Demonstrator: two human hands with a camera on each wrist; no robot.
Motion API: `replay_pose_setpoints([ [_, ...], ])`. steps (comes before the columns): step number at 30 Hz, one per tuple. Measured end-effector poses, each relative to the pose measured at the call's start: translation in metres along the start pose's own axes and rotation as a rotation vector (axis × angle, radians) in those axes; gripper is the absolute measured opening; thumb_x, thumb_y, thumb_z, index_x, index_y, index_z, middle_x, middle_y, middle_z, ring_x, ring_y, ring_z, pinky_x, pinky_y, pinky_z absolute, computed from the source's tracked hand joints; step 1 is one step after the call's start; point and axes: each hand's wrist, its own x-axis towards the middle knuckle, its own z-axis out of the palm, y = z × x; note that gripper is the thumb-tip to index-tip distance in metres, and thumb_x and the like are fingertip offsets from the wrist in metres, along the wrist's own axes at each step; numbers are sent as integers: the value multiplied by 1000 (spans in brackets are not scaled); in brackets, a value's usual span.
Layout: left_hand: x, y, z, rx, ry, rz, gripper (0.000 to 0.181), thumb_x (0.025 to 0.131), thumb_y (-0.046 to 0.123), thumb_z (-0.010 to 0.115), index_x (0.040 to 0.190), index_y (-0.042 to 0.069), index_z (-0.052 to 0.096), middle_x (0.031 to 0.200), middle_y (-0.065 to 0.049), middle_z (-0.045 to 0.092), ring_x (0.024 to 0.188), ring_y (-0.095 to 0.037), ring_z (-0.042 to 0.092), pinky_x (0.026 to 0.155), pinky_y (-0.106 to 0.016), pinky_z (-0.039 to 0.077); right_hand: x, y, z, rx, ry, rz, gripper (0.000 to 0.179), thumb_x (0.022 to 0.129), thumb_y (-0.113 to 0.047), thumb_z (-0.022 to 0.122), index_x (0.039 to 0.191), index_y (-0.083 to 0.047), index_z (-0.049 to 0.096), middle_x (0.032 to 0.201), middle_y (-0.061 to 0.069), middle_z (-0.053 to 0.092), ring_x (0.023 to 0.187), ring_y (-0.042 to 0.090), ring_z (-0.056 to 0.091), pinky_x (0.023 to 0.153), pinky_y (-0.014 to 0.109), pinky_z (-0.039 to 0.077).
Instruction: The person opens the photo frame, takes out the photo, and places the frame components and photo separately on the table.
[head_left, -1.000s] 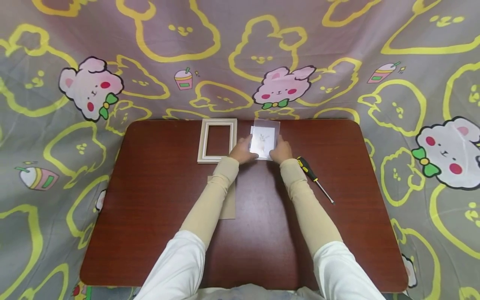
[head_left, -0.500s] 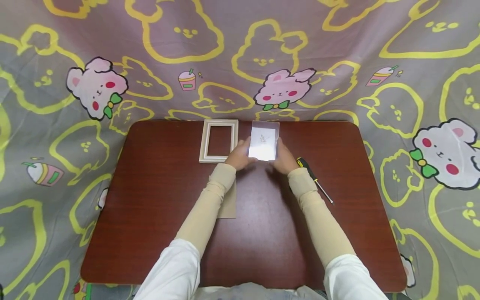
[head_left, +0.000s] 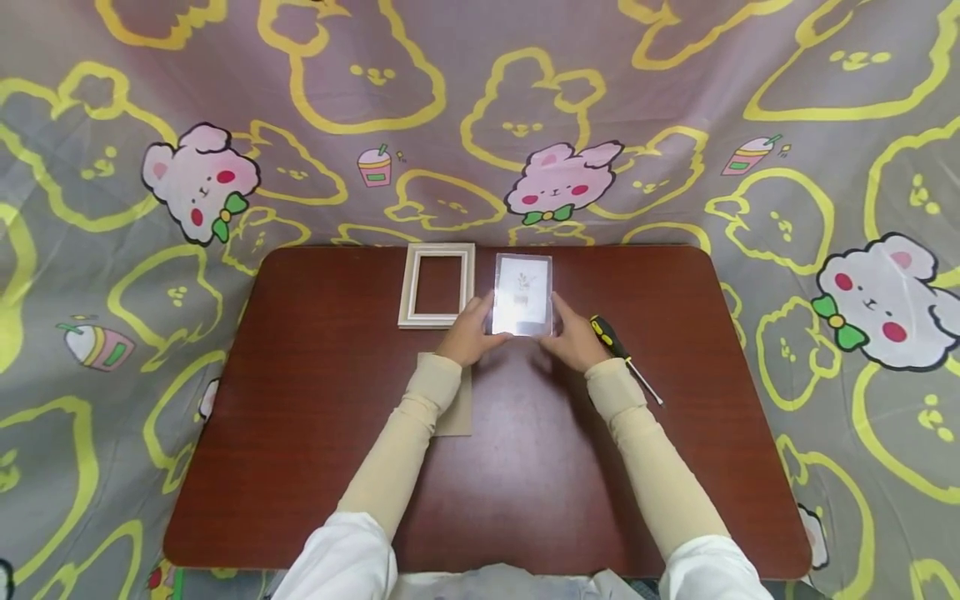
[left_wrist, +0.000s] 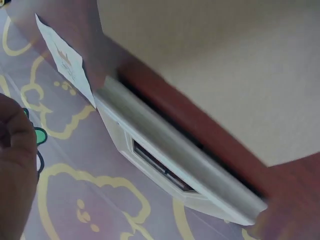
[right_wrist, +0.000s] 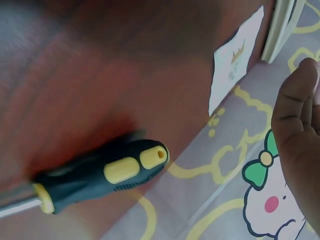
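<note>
Both hands hold a clear rectangular pane (head_left: 523,315) by its lower sides in the head view, tilted and catching a bright glare. My left hand (head_left: 467,333) pinches its left edge, my right hand (head_left: 574,335) its right edge. Through the pane shows a white card with a small potted-plant print. In the left wrist view that card (left_wrist: 67,62) lies on the table, apart from the raised hand. A cream picture frame (head_left: 409,285) lies left of the pane, just beyond the left hand, with its opening bare.
A tan backing board (head_left: 456,407) lies partly beneath the left forearm. Beside the right wrist rests a black-and-yellow screwdriver (head_left: 611,337), its shaft toward the near right. Patterned cloth (head_left: 450,108) hangs behind the reddish-brown table (head_left: 300,417).
The pane has come slightly toward the body and tilted, its glare shifting over the print. Both hands have moved nearer with it; frame, board and screwdriver stay put.
</note>
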Motion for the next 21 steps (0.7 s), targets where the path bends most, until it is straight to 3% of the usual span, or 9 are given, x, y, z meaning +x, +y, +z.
replay_pose_setpoints([
  [3,-11,2,4,4,38,21,91,84,29,83,153,-5,35,108,-22,54,85,-26,51,83,-43,49,-10,0,4,11,19,-4,92,86,-12,77,159,2,22,133,32,55,103,35,58,91,50,48],
  [6,-23,3,10,44,72,9,88,85,32,83,154,-1,38,110,-16,55,85,-23,53,82,-42,51,-21,1,9,34,37,-2,92,86,-12,78,159,0,24,114,28,64,91,32,60,81,45,50],
  [10,-39,6,18,84,92,-25,86,86,37,81,153,2,40,104,-10,56,80,-22,55,72,-40,52,-35,4,17,40,61,-13,90,84,-14,80,157,2,29,96,16,64,82,26,60,73,39,50],
  [16,-64,13,29,120,106,-67,83,87,41,79,152,4,43,103,-10,55,75,-24,57,67,-42,52,-57,5,26,79,88,-9,86,82,-12,81,154,2,35,95,16,65,83,26,61,73,40,50],
  [21,-82,17,38,129,99,-73,81,88,43,78,151,3,46,97,-6,52,71,-18,49,64,-39,49,-75,6,33,64,85,17,86,82,-13,81,154,2,36,93,14,63,81,25,58,73,40,48],
])
